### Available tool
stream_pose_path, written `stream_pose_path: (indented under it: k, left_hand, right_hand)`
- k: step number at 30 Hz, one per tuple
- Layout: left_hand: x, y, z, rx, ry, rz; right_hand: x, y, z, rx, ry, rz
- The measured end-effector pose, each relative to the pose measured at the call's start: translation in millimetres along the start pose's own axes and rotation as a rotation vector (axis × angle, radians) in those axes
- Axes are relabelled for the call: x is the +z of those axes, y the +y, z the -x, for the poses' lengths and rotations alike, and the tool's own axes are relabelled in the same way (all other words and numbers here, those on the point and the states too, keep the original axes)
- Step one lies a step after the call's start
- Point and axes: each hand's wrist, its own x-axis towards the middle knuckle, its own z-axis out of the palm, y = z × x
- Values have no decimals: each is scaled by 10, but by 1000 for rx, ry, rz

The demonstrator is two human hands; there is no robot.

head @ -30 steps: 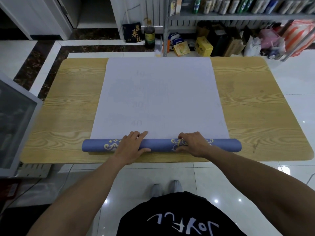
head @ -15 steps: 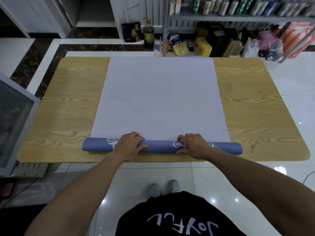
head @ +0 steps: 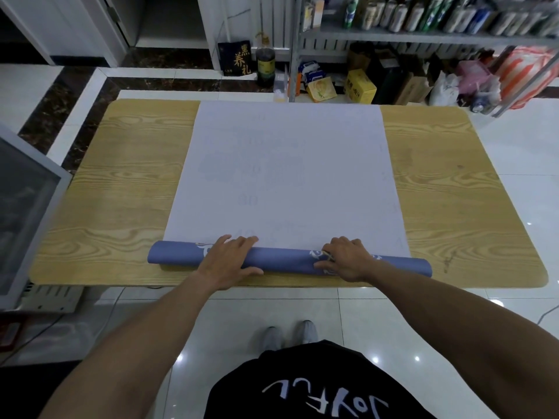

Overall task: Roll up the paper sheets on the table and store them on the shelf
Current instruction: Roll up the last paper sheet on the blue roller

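Observation:
A large pale sheet of paper (head: 287, 176) lies flat down the middle of the wooden table (head: 121, 192). Its near end is rolled into a blue tube with gold patterns, the paper roll (head: 287, 261), lying across the table near the front edge. My left hand (head: 225, 261) lies on the roll left of centre, its fingers stretched forward over it and the thumb along the near side. My right hand (head: 344, 258) is right of centre, fingers curled over the roll and thumb against its near side. The metal shelf (head: 423, 37) stands behind the table.
Cans and bottles line the shelf board. Boxes, bags and a dark bottle (head: 265, 66) sit on the floor beyond the table's far edge. A grey-framed glass cabinet (head: 24, 213) stands at the left. Bare wood shows on both sides of the sheet.
The roll has turned a little farther away from me, taking up more of the sheet. My left fingers have straightened out over it; both hands stay on the roll.

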Motion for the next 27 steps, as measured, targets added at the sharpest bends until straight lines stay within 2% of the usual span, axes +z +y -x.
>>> stream_pose_path:
  k: [2,5,8,14,17,21,23,27]
  left_hand:
    - [11,4,17,-9,23,34]
    - [35,6,-21,6,33,-6]
    - [56,43,-24,-18,33,-42]
    - [72,94,-25,3,41,-130]
    - [120,84,3,17,115,-60]
    - [137,83,45,38,54,-44]
    - [119,73,16,48,45,-72]
    - [120,66,-15,17,91,-59]
  right_hand:
    - [-43,-6,-10,17,-23,-52]
    - [-45,-26,-1,14,103,-101]
    - [10,-14,35,-56,186,-17]
    - [14,46,47,-69,153,21]
    - [-41,64,41,-53,153,-26]
    - [-80,79,9,-47,73,4]
    - [-45,95,5,-54,96,2]
    - [12,122,33,-59,63,53]
